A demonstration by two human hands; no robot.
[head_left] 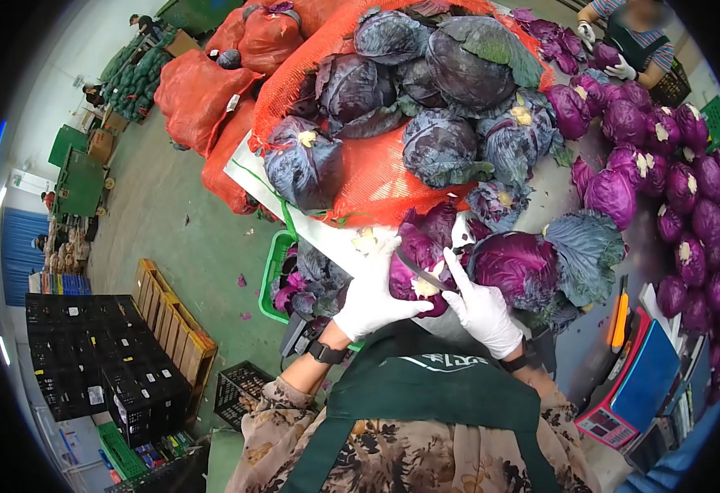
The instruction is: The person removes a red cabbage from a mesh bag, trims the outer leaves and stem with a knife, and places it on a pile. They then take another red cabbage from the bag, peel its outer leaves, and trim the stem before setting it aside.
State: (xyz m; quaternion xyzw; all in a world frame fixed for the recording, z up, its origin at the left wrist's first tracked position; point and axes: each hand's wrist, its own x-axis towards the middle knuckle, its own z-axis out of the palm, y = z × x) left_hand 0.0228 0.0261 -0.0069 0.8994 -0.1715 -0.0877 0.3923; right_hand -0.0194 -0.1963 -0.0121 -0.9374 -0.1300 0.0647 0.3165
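Observation:
My left hand (374, 296), in a white glove, is closed round the left side of a purple cabbage (413, 246) in front of my apron. In my right hand (483, 315), also gloved, is a knife; its handle is hidden by the fingers. The knife's dark curved blade (420, 269) lies across the pale stem end (428, 283) of the cabbage. Just right of my right hand sits another purple cabbage (517, 267) with a large blue-green outer leaf (583, 255) spread beside it. Loose purple leaves lie behind the held cabbage.
An open red mesh sack (384, 177) spills untrimmed cabbages (302, 164) ahead. Trimmed purple cabbages (623, 123) are piled right, near a co-worker (635, 37). A green crate (273, 275) of leaves stands left, below table height. An orange cutter (619, 316) and folders (643, 370) lie right.

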